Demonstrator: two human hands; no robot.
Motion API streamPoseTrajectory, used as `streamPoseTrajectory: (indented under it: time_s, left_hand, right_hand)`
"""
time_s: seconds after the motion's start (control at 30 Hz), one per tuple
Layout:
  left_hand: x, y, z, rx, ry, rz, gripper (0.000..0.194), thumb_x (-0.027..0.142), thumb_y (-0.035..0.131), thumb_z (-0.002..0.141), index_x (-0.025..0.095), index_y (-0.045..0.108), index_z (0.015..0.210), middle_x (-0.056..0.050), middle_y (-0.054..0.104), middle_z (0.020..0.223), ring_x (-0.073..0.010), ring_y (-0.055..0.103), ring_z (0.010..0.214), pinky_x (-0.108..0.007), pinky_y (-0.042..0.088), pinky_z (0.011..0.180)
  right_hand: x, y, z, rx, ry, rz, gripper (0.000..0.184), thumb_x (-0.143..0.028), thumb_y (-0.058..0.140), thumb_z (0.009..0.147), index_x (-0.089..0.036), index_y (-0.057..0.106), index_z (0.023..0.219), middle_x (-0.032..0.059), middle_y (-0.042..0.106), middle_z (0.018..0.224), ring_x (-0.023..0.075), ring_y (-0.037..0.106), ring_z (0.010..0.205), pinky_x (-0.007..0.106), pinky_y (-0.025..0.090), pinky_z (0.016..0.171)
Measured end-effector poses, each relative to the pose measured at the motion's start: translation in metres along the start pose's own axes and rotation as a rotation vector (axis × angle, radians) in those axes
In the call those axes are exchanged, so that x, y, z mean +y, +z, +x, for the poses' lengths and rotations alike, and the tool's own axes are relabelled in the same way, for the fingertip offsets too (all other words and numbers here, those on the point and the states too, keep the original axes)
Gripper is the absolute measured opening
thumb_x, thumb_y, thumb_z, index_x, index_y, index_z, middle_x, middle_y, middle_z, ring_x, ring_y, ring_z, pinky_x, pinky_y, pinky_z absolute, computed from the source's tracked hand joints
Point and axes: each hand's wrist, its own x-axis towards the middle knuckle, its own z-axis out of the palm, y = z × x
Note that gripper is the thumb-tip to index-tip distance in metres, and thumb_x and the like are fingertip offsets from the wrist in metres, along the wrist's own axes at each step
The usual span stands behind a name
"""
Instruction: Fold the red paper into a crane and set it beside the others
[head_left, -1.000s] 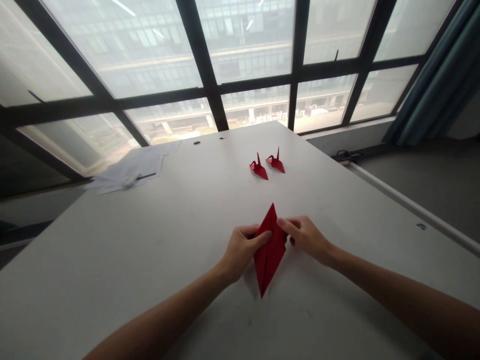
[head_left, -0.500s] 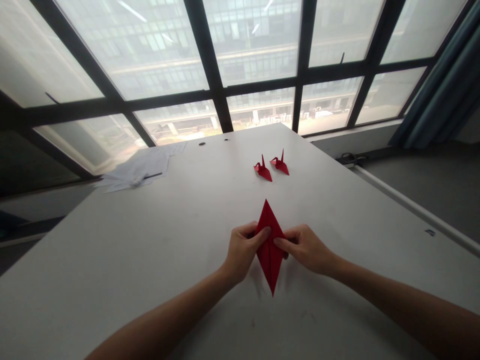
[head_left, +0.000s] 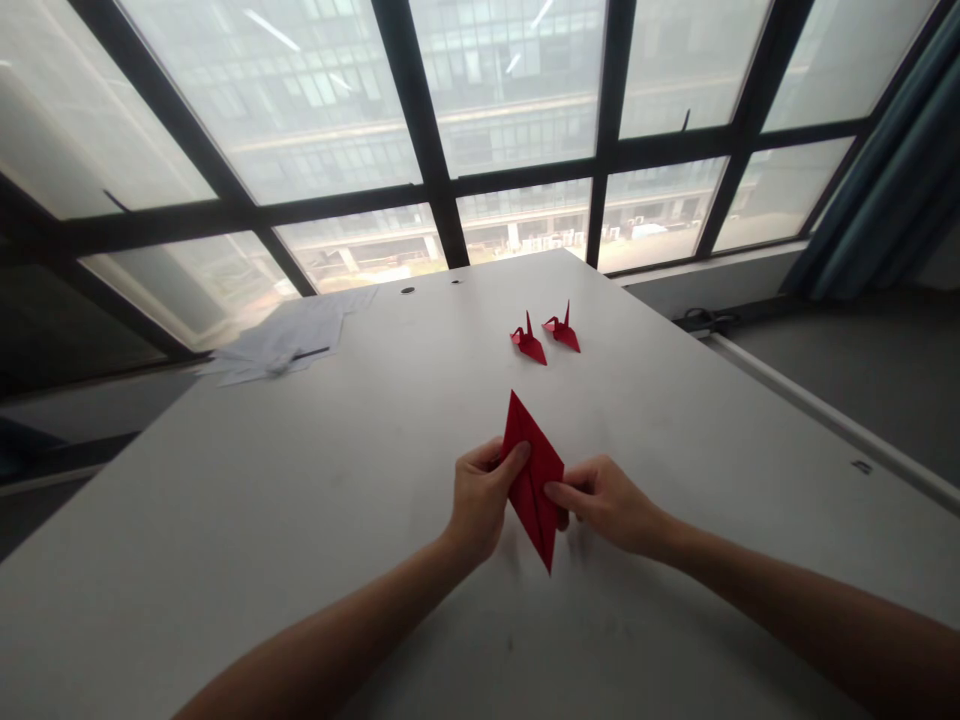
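While the left hand (head_left: 478,497) pinches the left side of a red folded paper diamond (head_left: 534,477) just below and right of the frame's centre, the right hand (head_left: 609,507) grips its right side, both thumbs lying on the near face. The diamond (a crease runs lengthwise down it) tilts, its upper tip leaning left. Above it, two red paper cranes (head_left: 532,349) stand side by side on the white table (head_left: 247,520). Loose sheets (head_left: 315,325) lie toward the left, and a blue curtain (head_left: 885,190) hangs at the upper right.
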Motion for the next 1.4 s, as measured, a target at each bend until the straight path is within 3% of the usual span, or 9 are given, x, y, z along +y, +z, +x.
streamPoseTrajectory:
  time_s: [0.27,0.53,0.67,0.83,1.03,1.13,1.27,1.4]
  left_hand:
    - [0.002,0.000,0.004,0.126,-0.033,-0.089,0.029,0.036,0.085,0.070,0.011,0.073,0.079,-0.005,0.071,0.073,-0.0126,0.061,0.061,-0.023,0.052,0.057]
    - [0.001,-0.002,0.008,0.176,-0.030,-0.121,0.031,0.036,0.085,0.069,0.011,0.073,0.081,-0.005,0.072,0.077,-0.0129,0.063,0.064,-0.023,0.053,0.060]
    - [0.001,0.000,0.002,0.069,-0.077,-0.057,0.031,0.037,0.084,0.071,0.011,0.074,0.083,-0.006,0.073,0.078,-0.0149,0.063,0.066,-0.026,0.053,0.063]
    - [0.001,0.005,-0.009,-0.158,-0.146,0.066,0.035,0.040,0.082,0.074,0.011,0.076,0.093,-0.007,0.073,0.082,-0.0177,0.065,0.072,-0.027,0.052,0.067]
    - [-0.002,0.004,-0.007,-0.194,-0.237,0.036,0.043,0.052,0.072,0.081,0.010,0.075,0.085,-0.006,0.067,0.073,-0.0124,0.056,0.063,-0.024,0.047,0.061]
    - [0.000,0.002,-0.006,-0.195,-0.151,0.165,0.041,0.051,0.071,0.083,0.010,0.074,0.081,-0.004,0.065,0.071,-0.0138,0.055,0.065,-0.024,0.044,0.061]
    - [0.002,0.002,-0.008,-0.237,-0.009,0.384,0.039,0.047,0.066,0.087,0.012,0.071,0.071,-0.003,0.062,0.068,-0.0130,0.050,0.062,-0.022,0.038,0.057]
    - [0.003,0.005,-0.010,-0.289,0.043,0.479,0.039,0.043,0.065,0.087,0.012,0.068,0.064,-0.002,0.060,0.066,-0.0127,0.047,0.062,-0.022,0.035,0.056]
  right_hand:
    - [0.001,0.006,-0.002,-0.109,0.039,-0.034,0.029,-0.032,0.060,0.089,-0.014,0.070,0.069,0.0019,0.066,0.064,0.0118,0.054,0.057,0.023,0.037,0.054]
    - [-0.004,0.008,-0.004,-0.053,-0.009,-0.123,0.021,-0.029,0.063,0.086,-0.015,0.071,0.073,0.0009,0.066,0.066,0.0125,0.055,0.059,0.024,0.039,0.055]
    - [-0.010,0.000,0.001,0.082,-0.048,0.019,0.026,-0.039,0.065,0.087,-0.017,0.073,0.099,0.0046,0.072,0.087,0.0169,0.062,0.075,0.026,0.046,0.063]
    - [-0.010,-0.011,0.005,0.252,-0.027,0.112,0.029,-0.044,0.072,0.081,-0.014,0.074,0.081,0.0058,0.071,0.075,0.0169,0.061,0.067,0.028,0.046,0.061]
    - [-0.003,-0.014,0.006,0.431,-0.048,0.101,0.030,-0.044,0.073,0.080,-0.015,0.072,0.073,0.0020,0.065,0.065,0.0136,0.053,0.060,0.028,0.043,0.057]
    - [-0.005,-0.014,0.006,0.432,-0.032,0.110,0.031,-0.045,0.072,0.081,-0.015,0.071,0.075,0.0022,0.065,0.066,0.0140,0.054,0.061,0.027,0.043,0.057]
    - [-0.011,-0.011,0.004,0.341,-0.034,0.245,0.036,-0.048,0.074,0.079,-0.015,0.072,0.092,0.0066,0.072,0.084,0.0190,0.063,0.075,0.030,0.051,0.066]
    - [-0.012,-0.011,0.004,0.372,-0.032,0.292,0.036,-0.049,0.078,0.074,-0.014,0.072,0.077,0.0054,0.071,0.076,0.0172,0.061,0.067,0.030,0.050,0.062]
